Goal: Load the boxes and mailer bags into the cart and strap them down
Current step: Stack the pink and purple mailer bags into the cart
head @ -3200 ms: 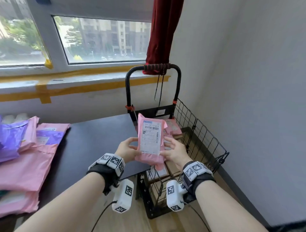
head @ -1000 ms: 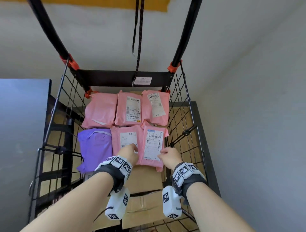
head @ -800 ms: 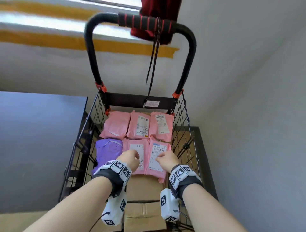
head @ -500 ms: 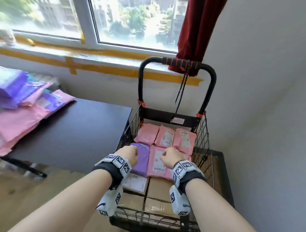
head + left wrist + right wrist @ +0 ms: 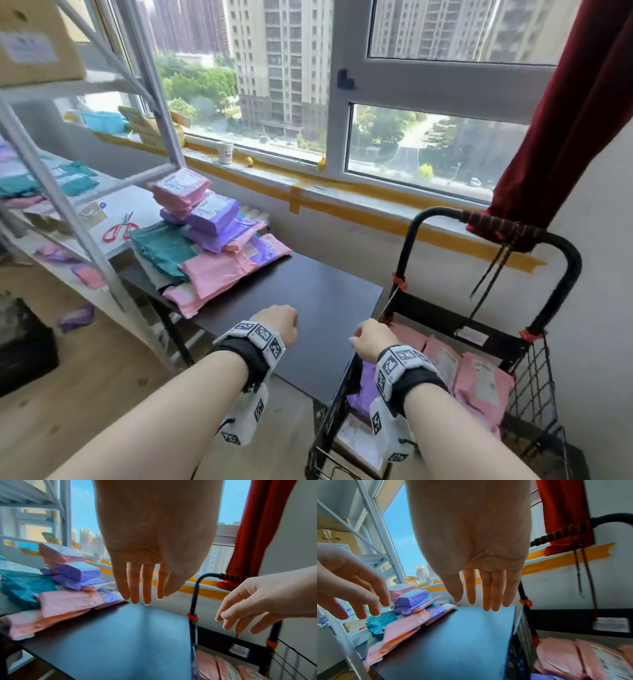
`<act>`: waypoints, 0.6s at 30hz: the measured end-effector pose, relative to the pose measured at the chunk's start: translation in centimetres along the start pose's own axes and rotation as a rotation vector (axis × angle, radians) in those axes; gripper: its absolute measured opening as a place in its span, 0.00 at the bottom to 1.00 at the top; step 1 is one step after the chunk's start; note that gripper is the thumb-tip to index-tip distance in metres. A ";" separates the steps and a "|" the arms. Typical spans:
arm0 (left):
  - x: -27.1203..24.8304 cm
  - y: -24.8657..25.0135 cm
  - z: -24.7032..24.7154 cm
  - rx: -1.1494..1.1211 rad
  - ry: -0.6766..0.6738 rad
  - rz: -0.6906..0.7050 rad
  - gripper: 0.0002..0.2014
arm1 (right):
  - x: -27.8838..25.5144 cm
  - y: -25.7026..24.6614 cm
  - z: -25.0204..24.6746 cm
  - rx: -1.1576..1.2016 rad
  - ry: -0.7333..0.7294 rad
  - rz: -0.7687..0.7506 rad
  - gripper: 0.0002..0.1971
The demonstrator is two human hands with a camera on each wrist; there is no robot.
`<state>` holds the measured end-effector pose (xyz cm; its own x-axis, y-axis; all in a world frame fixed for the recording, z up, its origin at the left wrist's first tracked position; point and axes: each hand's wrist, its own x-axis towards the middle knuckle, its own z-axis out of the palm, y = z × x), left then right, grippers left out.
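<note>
My left hand point(image 5: 279, 323) hovers over the dark table point(image 5: 318, 301), fingers relaxed and holding nothing. My right hand point(image 5: 368, 337), equally empty, hangs above the left rim of the black wire cart point(image 5: 534, 380). In the left wrist view the fingers point(image 5: 142, 588) point toward the table's far edge. In the cart, pink mailers point(image 5: 479, 387) and a purple mailer point(image 5: 361, 394) lie on cardboard boxes point(image 5: 356, 442). A pile of pink, purple and teal mailers point(image 5: 219, 253) sits on the table's far left end. A black strap cord point(image 5: 493, 270) dangles from the cart handle point(image 5: 507, 228).
A white metal shelf rack point(image 5: 68, 212) stands left of the table, with red scissors point(image 5: 120, 228) on a shelf and a cardboard box point(image 5: 34, 41) on top. A red curtain point(image 5: 565, 137) hangs behind the cart handle. A cup point(image 5: 225, 152) stands on the windowsill.
Both hands set the labelled pink mailer down in the cart, let go and lifted out. They now sit over the table edge, and the view has swung left to the pile.
</note>
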<state>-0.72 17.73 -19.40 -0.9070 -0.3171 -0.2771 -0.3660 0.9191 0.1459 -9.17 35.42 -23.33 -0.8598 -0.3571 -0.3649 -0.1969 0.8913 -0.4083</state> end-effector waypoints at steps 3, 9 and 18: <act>1.2 -5.1 -2.2 -0.015 0.048 -0.045 0.16 | 1.9 -5.1 0.6 0.002 0.014 -0.031 0.14; 6.0 -16.0 -6.0 -0.029 0.080 -0.053 0.15 | 6.6 -15.6 2.0 0.060 0.048 -0.047 0.13; 14.9 -32.4 -12.0 -0.094 0.120 -0.061 0.12 | 14.9 -30.5 4.0 0.162 0.100 -0.034 0.14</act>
<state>-4.85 -19.52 -16.89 -0.8987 -0.4027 -0.1738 -0.4341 0.8732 0.2216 -14.05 1.76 -19.67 -0.8980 -0.3498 -0.2669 -0.1555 0.8198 -0.5512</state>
